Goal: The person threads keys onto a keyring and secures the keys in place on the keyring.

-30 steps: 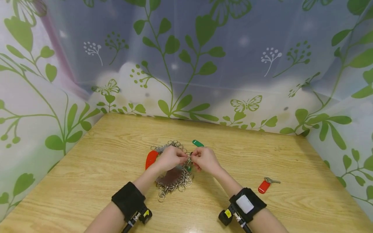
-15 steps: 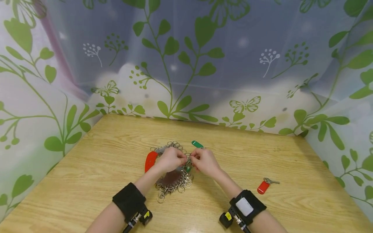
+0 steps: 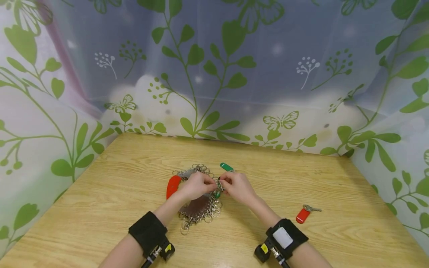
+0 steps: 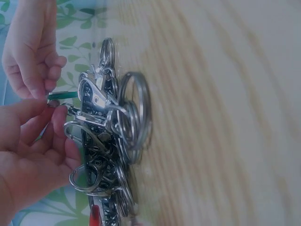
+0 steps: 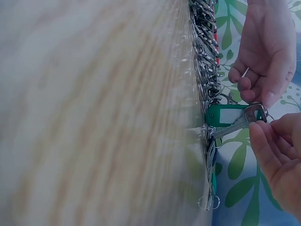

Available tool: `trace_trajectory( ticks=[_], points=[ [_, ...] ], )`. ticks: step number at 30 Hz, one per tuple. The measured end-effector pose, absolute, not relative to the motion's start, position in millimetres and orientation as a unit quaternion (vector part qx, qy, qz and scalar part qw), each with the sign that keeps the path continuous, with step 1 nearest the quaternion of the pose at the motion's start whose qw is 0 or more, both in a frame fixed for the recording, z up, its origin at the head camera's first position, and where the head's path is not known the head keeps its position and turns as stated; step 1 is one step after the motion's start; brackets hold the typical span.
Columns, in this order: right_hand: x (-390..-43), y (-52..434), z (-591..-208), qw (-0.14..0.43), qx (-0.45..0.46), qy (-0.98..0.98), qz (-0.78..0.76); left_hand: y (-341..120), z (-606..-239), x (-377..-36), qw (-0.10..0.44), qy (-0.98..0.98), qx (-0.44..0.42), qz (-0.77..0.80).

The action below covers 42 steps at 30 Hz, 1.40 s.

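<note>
Left hand point(image 3: 200, 185) and right hand point(image 3: 238, 187) pinch a silver metal key point(image 5: 244, 122), green plastic tag point(image 5: 228, 115) alongside; adjustment seems underway, requiring steadiness next.

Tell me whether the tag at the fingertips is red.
No, in the right wrist view the tag beside the key is green.

— What's the pose?
— Left forearm point(image 3: 170, 207) slants in from the near left, right forearm point(image 3: 265, 211) from the near right, both angling inward toward the far side
— And the hands?
— Left hand point(image 3: 197, 186) and right hand point(image 3: 238, 188) are close at the tips, each pinching with thumb and fingertip
</note>
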State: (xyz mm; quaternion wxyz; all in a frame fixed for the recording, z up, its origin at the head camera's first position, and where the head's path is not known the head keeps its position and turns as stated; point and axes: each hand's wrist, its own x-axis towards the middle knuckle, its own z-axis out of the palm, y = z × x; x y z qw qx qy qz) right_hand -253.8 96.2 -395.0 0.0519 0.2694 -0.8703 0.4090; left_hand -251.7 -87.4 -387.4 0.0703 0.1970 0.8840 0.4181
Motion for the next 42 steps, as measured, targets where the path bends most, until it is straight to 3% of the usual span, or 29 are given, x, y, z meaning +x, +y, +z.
trace_trajectory(
  ticks=[10,21,29,33,42],
  points=[
    [-254.9,95.6,-396.5,0.093,0.266,-0.882,0.377,-84.8,-388.9,-253.0,0.04,0.899,0.2,0.388],
    [-253.3,90.4,-396.1,0.031,0.264,-0.862,0.432,-83.1,-387.3,-251.0,0.025,0.905,0.178,0.386],
    [-251.8,90.1,-391.2,0.089,0.291,-0.89,0.34,-82.5,-387.7,-253.3,0.047,0.895,0.174,0.408],
    [-253.0,90.9,-392.1,0.077,0.26,-0.888,0.372,-82.1,-389.1,-253.3,0.062,0.891,0.2,0.403],
    [-253.4,92.5,-393.6,0.035,0.246,-0.868,0.43,-81.5,-390.4,-253.2,0.041,0.897,0.208,0.388]
  ],
)
